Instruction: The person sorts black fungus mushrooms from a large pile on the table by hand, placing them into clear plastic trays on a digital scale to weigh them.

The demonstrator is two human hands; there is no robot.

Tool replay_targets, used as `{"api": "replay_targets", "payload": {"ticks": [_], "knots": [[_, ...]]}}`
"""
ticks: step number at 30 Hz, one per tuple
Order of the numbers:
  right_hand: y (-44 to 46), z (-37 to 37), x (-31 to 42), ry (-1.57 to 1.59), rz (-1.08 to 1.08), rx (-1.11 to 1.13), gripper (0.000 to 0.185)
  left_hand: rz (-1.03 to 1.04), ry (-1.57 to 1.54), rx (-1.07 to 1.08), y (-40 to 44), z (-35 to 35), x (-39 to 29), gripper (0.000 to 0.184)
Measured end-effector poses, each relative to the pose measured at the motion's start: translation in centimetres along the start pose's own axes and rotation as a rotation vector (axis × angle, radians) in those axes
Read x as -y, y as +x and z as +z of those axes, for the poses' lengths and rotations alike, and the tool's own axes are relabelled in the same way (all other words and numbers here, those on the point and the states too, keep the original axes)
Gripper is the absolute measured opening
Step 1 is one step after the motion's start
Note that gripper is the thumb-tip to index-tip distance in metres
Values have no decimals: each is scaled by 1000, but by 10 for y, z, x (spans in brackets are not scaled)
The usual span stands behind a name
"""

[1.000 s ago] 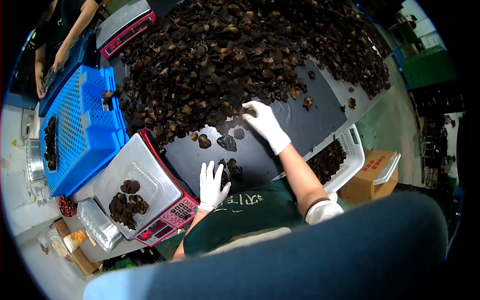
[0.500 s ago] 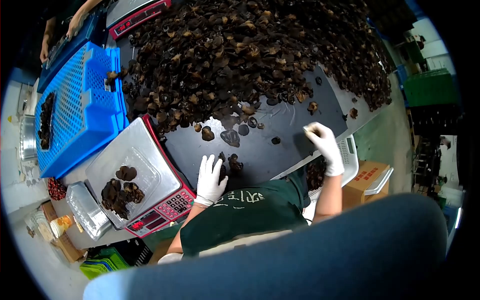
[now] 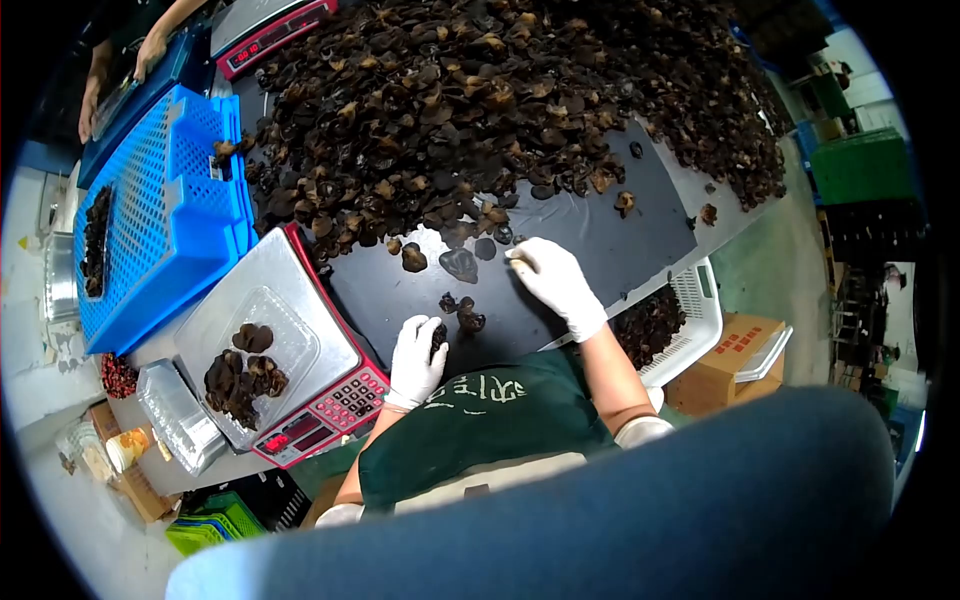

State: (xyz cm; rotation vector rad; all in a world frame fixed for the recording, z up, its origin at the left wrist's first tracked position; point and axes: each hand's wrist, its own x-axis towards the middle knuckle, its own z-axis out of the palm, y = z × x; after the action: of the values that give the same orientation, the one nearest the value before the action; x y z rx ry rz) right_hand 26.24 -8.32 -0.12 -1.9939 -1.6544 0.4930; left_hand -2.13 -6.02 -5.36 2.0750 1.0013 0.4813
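Note:
White gloves cover both hands. My left hand [image 3: 416, 358] is closed round a dark mushroom piece [image 3: 438, 338] near the table's front edge. To its right lie a few small mushroom pieces [image 3: 468, 315]. My right hand [image 3: 556, 283] is over the black table surface [image 3: 620, 240], fingers pinched together at the lower edge of the big pile of dark mushrooms [image 3: 440, 120]; whatever is between the fingertips is too small to name. A flat dark piece [image 3: 459, 265] lies between the hands. On the scale [image 3: 270, 340], a clear plastic tray [image 3: 300, 325] holds several mushroom pieces [image 3: 240, 385].
A blue basket [image 3: 165, 220] stands on the left, with a second scale [image 3: 270, 35] behind it. Another person's hands [image 3: 150, 52] show at the upper left. At the right are a white basket [image 3: 708, 300] of mushrooms and a cardboard box [image 3: 725, 365]. Clear containers [image 3: 180, 415] lie lower left.
My right hand went out toward the white basket, then came back to the pile's lower edge. My left hand has closed on a dark piece beside it.

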Motion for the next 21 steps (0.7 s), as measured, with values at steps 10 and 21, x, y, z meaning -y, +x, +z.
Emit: {"api": "replay_targets", "payload": {"ticks": [10,21], "knots": [[-20,59,56,-43,-123,312,58,-136,-269,-119,-4,0,-6,67],[-11,52,21,571,107,242,20,-381,-1009,-112,-1,7,10,46]]}}
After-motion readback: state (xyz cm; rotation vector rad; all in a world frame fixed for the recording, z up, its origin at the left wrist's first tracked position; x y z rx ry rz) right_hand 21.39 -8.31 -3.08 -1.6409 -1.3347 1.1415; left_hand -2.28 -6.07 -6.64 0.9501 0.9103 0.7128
